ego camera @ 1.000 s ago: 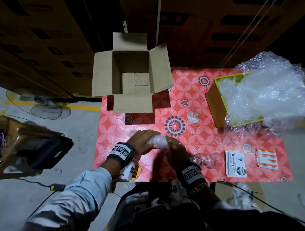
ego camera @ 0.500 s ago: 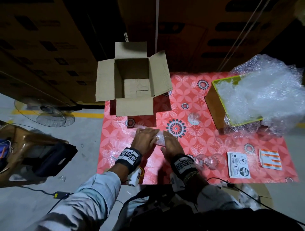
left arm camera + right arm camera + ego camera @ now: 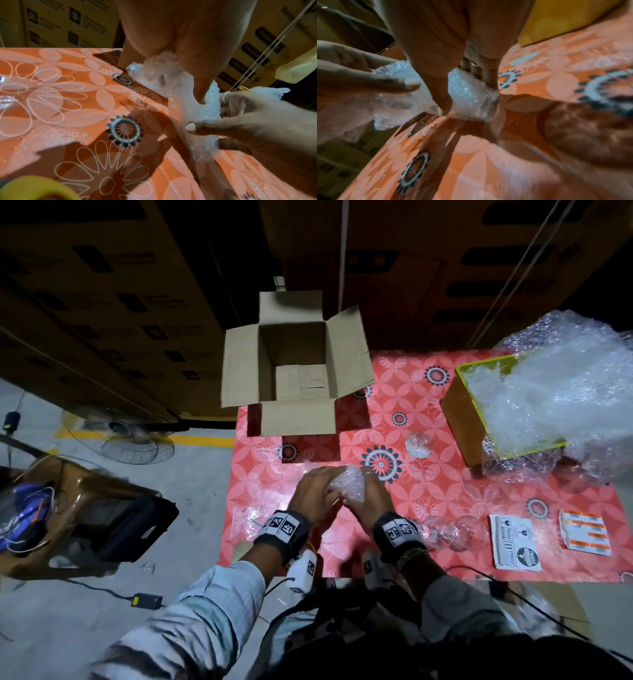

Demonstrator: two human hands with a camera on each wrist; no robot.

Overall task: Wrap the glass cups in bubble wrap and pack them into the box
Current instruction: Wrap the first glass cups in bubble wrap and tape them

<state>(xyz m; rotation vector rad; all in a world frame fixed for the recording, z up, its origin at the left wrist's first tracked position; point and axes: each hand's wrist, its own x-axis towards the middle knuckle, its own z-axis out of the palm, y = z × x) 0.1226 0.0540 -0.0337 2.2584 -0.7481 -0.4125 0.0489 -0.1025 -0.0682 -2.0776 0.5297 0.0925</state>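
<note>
A glass cup rolled in bubble wrap (image 3: pixel 346 484) lies between both hands on the red flowered table (image 3: pixel 445 491), just in front of the open cardboard box (image 3: pixel 294 371). My left hand (image 3: pixel 317 491) grips the bundle's left end (image 3: pixel 159 70), thumb pressing into the wrap. My right hand (image 3: pixel 368 496) holds its right end (image 3: pixel 469 93) between thumb and fingers. Bare glass cups (image 3: pixel 445 534) lie on their sides near the table's front edge, right of my right wrist. One small wrapped item (image 3: pixel 417 444) sits farther back.
A yellow-rimmed box (image 3: pixel 459 409) overflowing with bubble wrap (image 3: pixel 555 392) stands at the back right. Label sheets (image 3: pixel 515 542) and orange stickers (image 3: pixel 585 532) lie front right. A tape roll (image 3: pixel 34 189) is near the left wrist. Off the table's left edge stand a fan (image 3: pixel 123 436) and a chair (image 3: pixel 78 508).
Both hands have rolled the bundle away from me toward the cardboard box, and more wrap now covers the cup. The head view shifted slightly.
</note>
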